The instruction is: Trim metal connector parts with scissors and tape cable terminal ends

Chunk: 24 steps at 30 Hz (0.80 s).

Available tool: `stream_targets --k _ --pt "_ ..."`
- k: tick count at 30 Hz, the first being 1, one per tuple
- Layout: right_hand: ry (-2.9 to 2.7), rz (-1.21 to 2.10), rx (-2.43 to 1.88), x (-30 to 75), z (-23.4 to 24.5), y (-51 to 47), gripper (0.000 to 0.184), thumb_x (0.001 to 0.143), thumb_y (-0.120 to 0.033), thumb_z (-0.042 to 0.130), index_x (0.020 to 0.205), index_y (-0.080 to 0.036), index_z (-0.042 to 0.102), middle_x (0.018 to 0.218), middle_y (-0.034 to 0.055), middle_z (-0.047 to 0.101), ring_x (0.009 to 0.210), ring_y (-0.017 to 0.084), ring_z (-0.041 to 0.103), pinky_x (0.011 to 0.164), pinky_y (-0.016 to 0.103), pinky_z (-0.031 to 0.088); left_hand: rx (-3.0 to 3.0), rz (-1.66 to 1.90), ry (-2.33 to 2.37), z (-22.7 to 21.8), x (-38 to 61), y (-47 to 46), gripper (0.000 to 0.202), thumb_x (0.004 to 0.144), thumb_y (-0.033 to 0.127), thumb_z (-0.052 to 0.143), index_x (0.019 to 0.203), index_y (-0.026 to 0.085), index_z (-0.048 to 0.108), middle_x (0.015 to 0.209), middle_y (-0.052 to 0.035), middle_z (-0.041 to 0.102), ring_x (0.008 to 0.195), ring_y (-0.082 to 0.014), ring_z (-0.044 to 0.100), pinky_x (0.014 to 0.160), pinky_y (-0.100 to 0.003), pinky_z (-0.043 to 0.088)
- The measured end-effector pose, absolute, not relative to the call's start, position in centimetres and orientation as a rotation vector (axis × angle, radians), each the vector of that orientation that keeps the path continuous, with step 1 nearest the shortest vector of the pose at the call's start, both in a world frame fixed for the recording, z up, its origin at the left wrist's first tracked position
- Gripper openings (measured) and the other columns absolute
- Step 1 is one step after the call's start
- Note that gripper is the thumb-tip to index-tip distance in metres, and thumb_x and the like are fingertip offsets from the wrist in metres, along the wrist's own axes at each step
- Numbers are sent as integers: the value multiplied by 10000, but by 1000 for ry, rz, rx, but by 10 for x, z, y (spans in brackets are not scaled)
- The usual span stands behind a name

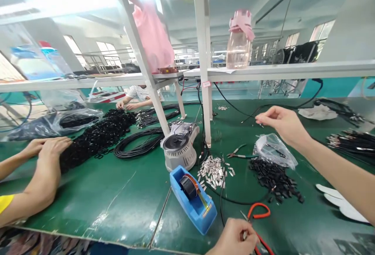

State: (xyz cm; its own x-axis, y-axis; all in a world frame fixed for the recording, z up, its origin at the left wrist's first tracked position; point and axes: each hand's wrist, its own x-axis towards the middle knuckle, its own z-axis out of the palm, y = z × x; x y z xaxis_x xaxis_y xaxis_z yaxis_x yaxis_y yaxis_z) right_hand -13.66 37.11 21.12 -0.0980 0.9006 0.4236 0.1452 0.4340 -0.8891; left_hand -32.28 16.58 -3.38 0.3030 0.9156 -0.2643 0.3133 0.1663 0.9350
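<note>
Low at the front edge, my left hand (236,238) is closed with curled fingers around a black cable, whose small metallic end (245,235) peeks out. My right hand (283,124) is raised over the table's far part, thumb and forefinger pinched; what lies between them is too small to make out. Beside my left hand lie red-handled pliers (259,211), partly covered by it. A pile of silver metal connector shells (213,172) and a heap of small black pieces (277,180) lie between my hands. Green-handled cutters (244,156) rest near a clear plastic bag (274,149).
A blue tape dispenser (190,204) and a grey round machine (180,151) stand left of the shells. Shelf posts (202,52) rise from the green table (117,192). At left, a co-worker's hands (54,145) touch a black heap (96,138); another person (143,94) sits opposite.
</note>
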Motion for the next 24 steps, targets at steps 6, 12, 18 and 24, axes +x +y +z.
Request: stream_targets --k 6,12,18,24 --pt "-1640 707 -922 -176 255 400 389 655 -518 909 698 -221 662 714 50 747 730 204 707 684 324 552 1304 687 1254 -23 -333 153 201 657 425 786 689 227 770 735 -41 614 625 -143 475 552 -279 340" --pt "-1672 768 -844 -219 256 408 407 702 -530 881 762 -194 659 783 75 776 735 202 757 593 262 534 1339 670 1284 -41 -322 154 91 659 256 742 670 169 720 630 0 532 549 -98 405 542 -272 292" --pt "-1726 900 -827 -251 226 423 404 721 -501 881 790 -157 680 781 107 774 759 208 772 621 260 587 1389 801 1200 -55 -321 152 32 659 127 670 680 123 694 646 -3 564 538 -75 398 519 -254 262" --pt "-1829 971 -889 -281 195 438 317 773 -429 851 797 -149 706 767 106 774 738 197 768 636 265 600 1422 832 1173 -53 -324 152 23 663 108 668 661 130 661 618 5 526 539 -73 402 514 -241 274"
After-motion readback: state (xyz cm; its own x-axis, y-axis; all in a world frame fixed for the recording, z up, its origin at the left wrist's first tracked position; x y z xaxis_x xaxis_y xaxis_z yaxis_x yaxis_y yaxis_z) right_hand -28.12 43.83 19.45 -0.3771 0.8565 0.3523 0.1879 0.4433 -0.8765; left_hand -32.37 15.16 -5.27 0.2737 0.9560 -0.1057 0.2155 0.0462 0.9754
